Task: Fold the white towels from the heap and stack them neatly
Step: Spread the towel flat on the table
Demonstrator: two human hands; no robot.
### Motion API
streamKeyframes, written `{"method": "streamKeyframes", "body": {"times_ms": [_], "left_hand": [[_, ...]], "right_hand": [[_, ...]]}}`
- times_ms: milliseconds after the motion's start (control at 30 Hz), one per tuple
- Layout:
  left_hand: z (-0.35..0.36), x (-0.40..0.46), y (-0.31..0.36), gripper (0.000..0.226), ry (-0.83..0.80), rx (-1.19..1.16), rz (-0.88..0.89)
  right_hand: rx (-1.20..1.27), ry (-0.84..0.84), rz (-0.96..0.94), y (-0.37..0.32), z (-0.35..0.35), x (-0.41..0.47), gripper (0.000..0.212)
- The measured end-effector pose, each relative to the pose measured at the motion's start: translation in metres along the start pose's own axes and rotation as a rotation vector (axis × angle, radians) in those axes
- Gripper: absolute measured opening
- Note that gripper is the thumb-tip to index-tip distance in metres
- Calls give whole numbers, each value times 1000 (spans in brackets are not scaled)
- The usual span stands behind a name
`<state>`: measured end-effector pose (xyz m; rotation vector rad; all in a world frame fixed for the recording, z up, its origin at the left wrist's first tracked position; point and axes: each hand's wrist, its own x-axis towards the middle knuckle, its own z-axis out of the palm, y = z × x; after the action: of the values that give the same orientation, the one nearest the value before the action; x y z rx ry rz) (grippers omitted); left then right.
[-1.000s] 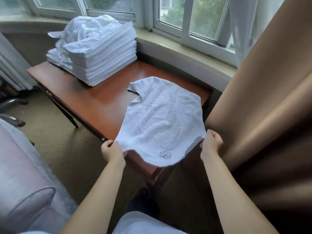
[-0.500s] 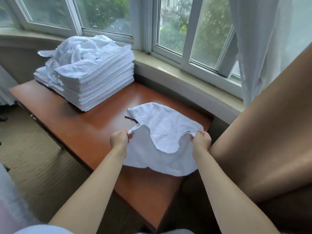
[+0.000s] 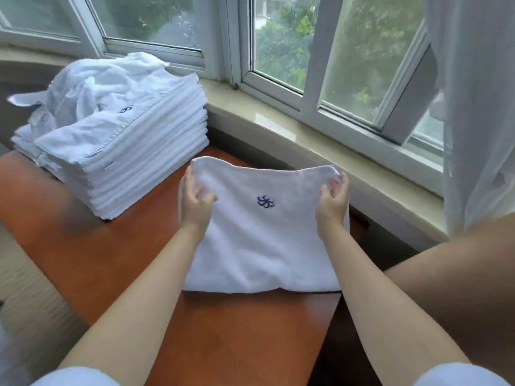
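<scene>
A person folds a white towel (image 3: 262, 240) on a reddish wooden table (image 3: 223, 338) beside a window (image 3: 278, 51). The towel lies doubled over on the tabletop, its folded edge toward the person and a small dark emblem (image 3: 265, 202) facing up near the middle. The left hand (image 3: 196, 203) rests at the towel's far left corner, fingers curled round the edge; the right hand (image 3: 333, 203) does the same at the far right corner, thumb on top, though how firmly either grips is hard to judge from this angle. To the left, well apart from the towel, a stack (image 3: 145, 162) of folded towels stands on the table, with a loose heap (image 3: 92, 84) of unfolded ones lying over its top and far side. A pale sill (image 3: 320, 146) runs behind the table, and a sheer curtain (image 3: 479, 107) hangs at right.
</scene>
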<state>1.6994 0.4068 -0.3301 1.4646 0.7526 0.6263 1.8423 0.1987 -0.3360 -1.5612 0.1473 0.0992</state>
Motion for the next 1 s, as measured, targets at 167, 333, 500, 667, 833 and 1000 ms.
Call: {"method": "streamKeyframes", "body": {"times_ms": [167,333,500,667,833,1000], "left_hand": [[28,1,-54,72,-236,280,-256],[27,-34,-94,53,-384,712,-76],[8,-64,-101,41,-180,707,-112],[-25,-93,-110,51,80,861,-234],[-54,-101,-110,58,288,685,-481],[-65,-107,-108,27,68,291,-488]], "right_hand": [[-221,-231,193,63,12,-1,52],[-400,-289,203,107,-7,-35,41],[-691,-192,84,105,-35,-47,35],[-1096,114,239,112,-68,-72,53],[-623,213,376,117,-98,-80,62],[-250,108,334,103,-101,-91,29]]}}
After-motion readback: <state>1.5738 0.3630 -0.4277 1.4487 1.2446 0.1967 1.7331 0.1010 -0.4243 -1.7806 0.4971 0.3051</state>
